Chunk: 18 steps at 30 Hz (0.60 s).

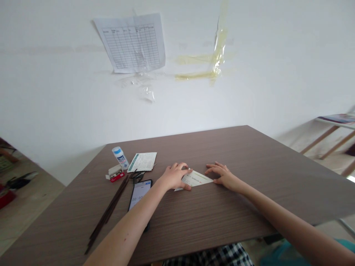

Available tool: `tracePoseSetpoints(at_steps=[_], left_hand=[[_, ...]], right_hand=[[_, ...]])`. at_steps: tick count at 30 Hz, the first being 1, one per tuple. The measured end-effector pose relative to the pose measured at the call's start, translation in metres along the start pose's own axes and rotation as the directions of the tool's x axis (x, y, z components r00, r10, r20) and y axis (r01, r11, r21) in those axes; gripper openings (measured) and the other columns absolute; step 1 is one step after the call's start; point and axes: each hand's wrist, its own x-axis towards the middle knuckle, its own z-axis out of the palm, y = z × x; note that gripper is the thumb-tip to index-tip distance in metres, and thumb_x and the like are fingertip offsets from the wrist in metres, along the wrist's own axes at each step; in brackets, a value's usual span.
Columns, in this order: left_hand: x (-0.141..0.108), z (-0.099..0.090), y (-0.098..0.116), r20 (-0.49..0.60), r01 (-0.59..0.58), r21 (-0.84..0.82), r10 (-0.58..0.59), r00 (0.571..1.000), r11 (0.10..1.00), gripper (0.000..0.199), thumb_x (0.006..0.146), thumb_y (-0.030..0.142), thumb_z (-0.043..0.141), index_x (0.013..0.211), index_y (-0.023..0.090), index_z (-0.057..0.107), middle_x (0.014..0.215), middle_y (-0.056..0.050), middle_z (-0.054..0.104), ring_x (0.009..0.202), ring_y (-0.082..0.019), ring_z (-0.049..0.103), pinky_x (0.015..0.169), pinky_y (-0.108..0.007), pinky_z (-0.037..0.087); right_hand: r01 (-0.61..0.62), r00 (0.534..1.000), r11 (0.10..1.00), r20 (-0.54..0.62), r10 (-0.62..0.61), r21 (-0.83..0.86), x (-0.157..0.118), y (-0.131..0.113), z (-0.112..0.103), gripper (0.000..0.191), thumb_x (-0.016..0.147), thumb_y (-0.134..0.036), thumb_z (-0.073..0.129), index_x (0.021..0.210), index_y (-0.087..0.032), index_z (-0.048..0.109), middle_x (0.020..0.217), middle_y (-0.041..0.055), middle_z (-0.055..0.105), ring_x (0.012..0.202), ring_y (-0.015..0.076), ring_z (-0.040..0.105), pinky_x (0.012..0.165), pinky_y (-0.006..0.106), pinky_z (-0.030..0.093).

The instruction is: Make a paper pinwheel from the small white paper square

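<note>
A pale printed paper folded into a triangle (197,178) lies flat on the brown table (222,218). My left hand (176,176) rests over its left part, fingers apart, with thumb and fingertips touching the paper. At the paper's right corner is my right hand (223,176), its thumb touching the tip and its other fingers spread above the table. Neither hand is closed around anything. Left of my left hand, a phone (140,194) showing a timer lies partly under my left forearm.
On the table's left side are a glue bottle (121,158), a small red box (116,173), a stack of printed papers (142,162), black scissors (136,178) and dark thin sticks (107,214). A wall stands behind the table, with a taped sheet (133,44).
</note>
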Motion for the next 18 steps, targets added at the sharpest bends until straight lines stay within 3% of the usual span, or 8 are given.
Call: tracePoseSetpoints(at_steps=[5, 9, 14, 18], left_hand=[[-0.001, 0.004, -0.004, -0.027, 0.003, -0.025, -0.004, 1.0, 1.0, 0.088, 0.088, 0.065, 0.096, 0.169, 0.047, 0.067, 0.185, -0.009, 0.054, 0.169, -0.045, 0.048, 0.135, -0.062, 0.043], [-0.008, 0.01, 0.0, -0.093, 0.029, -0.046, -0.033, 0.995, 0.999, 0.088, 0.092, 0.059, 0.096, 0.172, 0.039, 0.065, 0.182, -0.013, 0.056, 0.168, -0.045, 0.052, 0.137, -0.057, 0.043], [-0.018, 0.017, 0.011, -0.167, 0.053, -0.073, -0.064, 0.984, 0.996, 0.07, 0.098, 0.043, 0.093, 0.163, 0.032, 0.071, 0.168, -0.013, 0.065, 0.155, -0.037, 0.064, 0.133, -0.045, 0.046], [-0.023, 0.02, 0.02, -0.208, 0.046, -0.131, -0.072, 0.976, 0.99, 0.035, 0.105, 0.032, 0.083, 0.14, 0.028, 0.082, 0.155, -0.011, 0.074, 0.152, -0.033, 0.066, 0.132, -0.042, 0.048]], right_hand=[[-0.019, 1.0, 0.998, -0.005, 0.019, -0.053, 0.0, 0.001, 0.001, 0.082, 0.08, -0.006, 0.065, 0.153, -0.038, 0.083, 0.188, 0.005, 0.055, 0.183, 0.0451, 0.031, 0.144, 0.083, 0.019], [-0.043, 0.999, 0.998, -0.01, 0.043, -0.05, 0.002, -0.009, -0.002, 0.096, 0.077, -0.003, 0.062, 0.164, -0.04, 0.076, 0.19, 0.0044, 0.051, 0.183, 0.0444, 0.031, 0.143, 0.083, 0.022], [0.142, 0.977, 0.99, 0.161, -0.137, -0.02, 0.003, -0.026, -0.011, 0.083, 0.082, -0.005, 0.06, 0.153, -0.041, 0.084, 0.185, 0.0016, 0.058, 0.184, 0.0432, 0.027, 0.143, 0.084, 0.015], [0.186, 0.975, 0.982, 0.119, -0.187, 0.02, 0.007, -0.041, -0.005, 0.064, 0.092, -0.005, 0.062, 0.142, -0.034, 0.09, 0.172, 0.0063, 0.072, 0.175, 0.0388, 0.047, 0.146, 0.068, 0.024]])
